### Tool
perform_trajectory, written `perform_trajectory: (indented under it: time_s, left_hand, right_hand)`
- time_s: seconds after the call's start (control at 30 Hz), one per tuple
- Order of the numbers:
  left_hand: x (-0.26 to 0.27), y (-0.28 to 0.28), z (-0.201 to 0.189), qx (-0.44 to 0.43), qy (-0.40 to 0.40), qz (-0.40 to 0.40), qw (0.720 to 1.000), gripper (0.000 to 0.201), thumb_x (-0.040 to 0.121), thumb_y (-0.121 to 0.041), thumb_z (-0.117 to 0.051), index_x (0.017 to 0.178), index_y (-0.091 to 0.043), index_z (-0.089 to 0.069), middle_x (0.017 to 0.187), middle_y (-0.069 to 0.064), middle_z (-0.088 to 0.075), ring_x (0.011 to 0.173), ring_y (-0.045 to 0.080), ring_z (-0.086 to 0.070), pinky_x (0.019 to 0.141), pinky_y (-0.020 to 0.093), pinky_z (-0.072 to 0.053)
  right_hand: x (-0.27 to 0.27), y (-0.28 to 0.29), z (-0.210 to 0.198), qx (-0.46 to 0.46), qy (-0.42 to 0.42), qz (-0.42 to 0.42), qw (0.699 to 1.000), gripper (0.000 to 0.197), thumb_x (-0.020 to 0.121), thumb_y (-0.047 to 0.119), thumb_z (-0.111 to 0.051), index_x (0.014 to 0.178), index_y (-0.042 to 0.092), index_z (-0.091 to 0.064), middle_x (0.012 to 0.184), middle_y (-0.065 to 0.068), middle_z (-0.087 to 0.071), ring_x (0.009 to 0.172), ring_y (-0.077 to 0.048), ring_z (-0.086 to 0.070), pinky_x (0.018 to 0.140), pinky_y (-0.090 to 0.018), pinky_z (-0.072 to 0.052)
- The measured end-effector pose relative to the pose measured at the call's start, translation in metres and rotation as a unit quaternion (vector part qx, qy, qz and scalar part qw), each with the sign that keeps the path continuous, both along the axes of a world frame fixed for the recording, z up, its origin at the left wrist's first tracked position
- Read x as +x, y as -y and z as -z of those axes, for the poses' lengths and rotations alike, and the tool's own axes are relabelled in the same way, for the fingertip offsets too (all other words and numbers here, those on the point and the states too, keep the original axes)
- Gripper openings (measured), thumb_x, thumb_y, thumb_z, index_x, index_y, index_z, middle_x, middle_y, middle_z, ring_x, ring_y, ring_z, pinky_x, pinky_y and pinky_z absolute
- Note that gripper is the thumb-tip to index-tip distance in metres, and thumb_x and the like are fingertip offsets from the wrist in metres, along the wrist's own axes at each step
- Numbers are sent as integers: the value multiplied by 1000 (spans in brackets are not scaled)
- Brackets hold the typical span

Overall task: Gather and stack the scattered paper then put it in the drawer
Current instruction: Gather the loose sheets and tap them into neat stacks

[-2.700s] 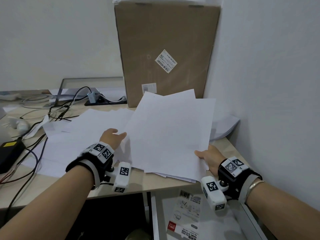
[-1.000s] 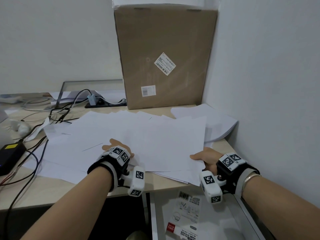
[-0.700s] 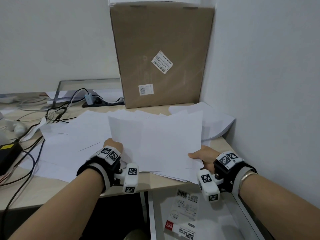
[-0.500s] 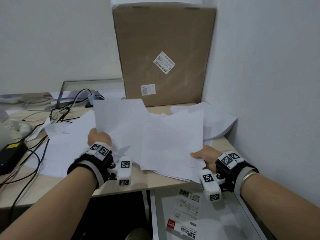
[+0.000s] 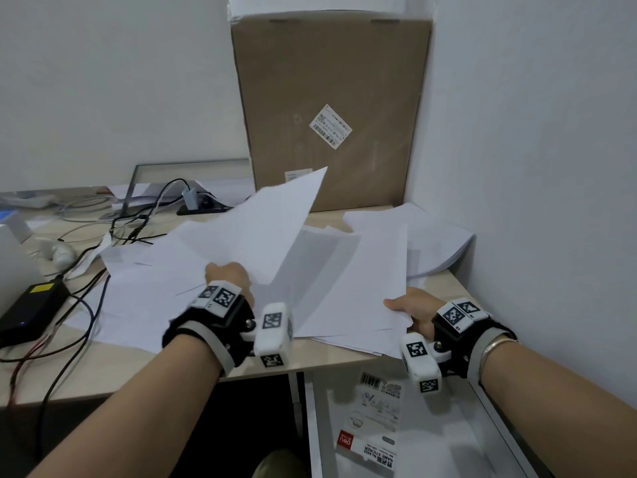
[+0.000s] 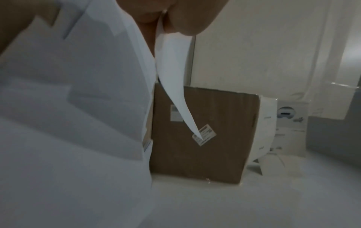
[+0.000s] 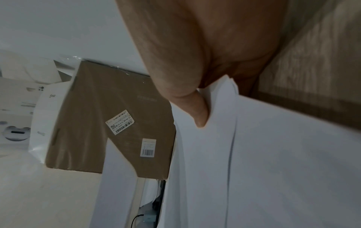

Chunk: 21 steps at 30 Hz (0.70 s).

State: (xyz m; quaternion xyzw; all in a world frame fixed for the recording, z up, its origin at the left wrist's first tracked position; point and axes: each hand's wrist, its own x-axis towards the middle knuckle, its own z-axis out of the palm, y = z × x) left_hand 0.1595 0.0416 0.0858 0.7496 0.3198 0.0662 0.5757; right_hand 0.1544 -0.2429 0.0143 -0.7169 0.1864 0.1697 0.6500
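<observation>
White paper sheets lie scattered over the wooden desk (image 5: 113, 367). My left hand (image 5: 229, 276) pinches one sheet (image 5: 262, 229) by its near corner and holds it tilted above the desk; the left wrist view shows that sheet (image 6: 173, 77) curling out from between thumb and finger. My right hand (image 5: 408, 310) grips the near right corner of a gathered stack of paper (image 5: 355, 281), thumb (image 7: 197, 114) on top of the stack (image 7: 254, 154). More loose sheets (image 5: 144, 288) remain flat at the left. The open drawer (image 5: 458, 439) is below the desk edge, at the lower right.
A tall cardboard box (image 5: 331, 108) stands against the back wall in the corner. Cables (image 5: 82, 270) and a black power adapter (image 5: 27, 308) crowd the desk's left side. A packet of name stickers (image 5: 372, 429) lies in the drawer. The wall (image 5: 534, 167) is close on the right.
My left hand has lifted one sheet off the desk and swung it up and rightward over the stack. My right hand has kept its grip on the stack's corner.
</observation>
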Motion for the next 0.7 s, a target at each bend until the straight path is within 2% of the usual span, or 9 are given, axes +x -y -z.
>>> perform_trajectory:
  time_s: [0.03, 0.07, 0.1, 0.23, 0.33, 0.43, 0.53, 0.63, 0.7]
  left_hand:
    - [1, 9, -1, -147, -3, -12, 989, 36, 99, -15, -40, 132, -3, -49, 136, 12, -51, 118, 22, -54, 88, 23, -50]
    - [4, 16, 7, -292, 30, -12, 956, 37, 100, -9, -38, 135, 0, -45, 137, 15, -51, 104, 21, -60, 73, 22, -53]
    - [5, 26, 15, -326, 72, 0, 943, 39, 99, -4, -36, 137, 3, -41, 136, 18, -52, 87, 19, -62, 62, 22, -53]
    - [-7, 47, 32, -287, 6, 81, 954, 25, 97, 1, -35, 115, 8, -51, 81, 21, -66, 55, 23, -65, 48, 28, -56]
    - [-17, 52, 34, -270, -29, 137, 953, 16, 95, -2, -44, 91, 6, -57, 62, 16, -68, 49, 21, -67, 47, 25, -55]
    - [-28, 55, 31, -235, -95, 250, 934, 20, 93, -6, -49, 82, 3, -62, 61, 13, -71, 46, 16, -66, 46, 20, -54]
    - [-38, 58, 23, -185, -177, 378, 890, 28, 97, -17, -47, 82, -1, -64, 66, 9, -72, 49, 12, -66, 45, 16, -52]
    - [-48, 58, 14, -112, -236, 523, 811, 42, 99, -37, -44, 88, -3, -65, 72, 5, -74, 54, 8, -67, 45, 14, -49]
    - [-49, 58, 8, -91, -205, 549, 805, 39, 99, -37, -45, 91, -6, -66, 74, 3, -73, 55, 7, -66, 47, 12, -47]
  right_hand:
    - [-1, 1, 0, 6, 1, -2, 1000, 30, 97, 5, -49, 127, 5, -52, 113, -15, -64, 106, -34, -61, 90, -47, -50]
    - [-2, 1, -1, 15, 0, -3, 1000, 28, 98, 6, -47, 126, 3, -52, 108, -14, -65, 100, -33, -62, 85, -44, -52]
    - [-3, 2, -2, 24, 0, -4, 1000, 27, 99, 8, -45, 125, 2, -52, 104, -14, -65, 94, -31, -63, 80, -42, -52]
    - [-4, 6, -3, 57, -1, 15, 998, 30, 101, 24, -44, 117, 1, -56, 99, -14, -67, 86, -29, -64, 72, -38, -53]
    - [-3, 7, -2, 61, 1, 41, 997, 38, 100, 39, -42, 101, 5, -59, 82, -9, -66, 68, -24, -62, 55, -27, -50]
    - [-1, 7, 1, 79, 5, 59, 995, 43, 98, 46, -42, 92, 8, -59, 64, -5, -63, 50, -20, -57, 45, -21, -46]
    - [0, 9, 1, 81, 6, 43, 996, 41, 97, 44, -47, 107, 7, -62, 82, -8, -69, 62, -22, -64, 52, -25, -50]
    - [-1, 9, -1, 59, -5, 19, 998, 32, 94, 28, -59, 114, 3, -62, 83, -9, -73, 57, -19, -69, 45, -21, -50]
    - [-1, 7, -2, 41, -6, 7, 999, 25, 93, 12, -59, 115, 0, -59, 83, -12, -71, 54, -17, -68, 44, -21, -50]
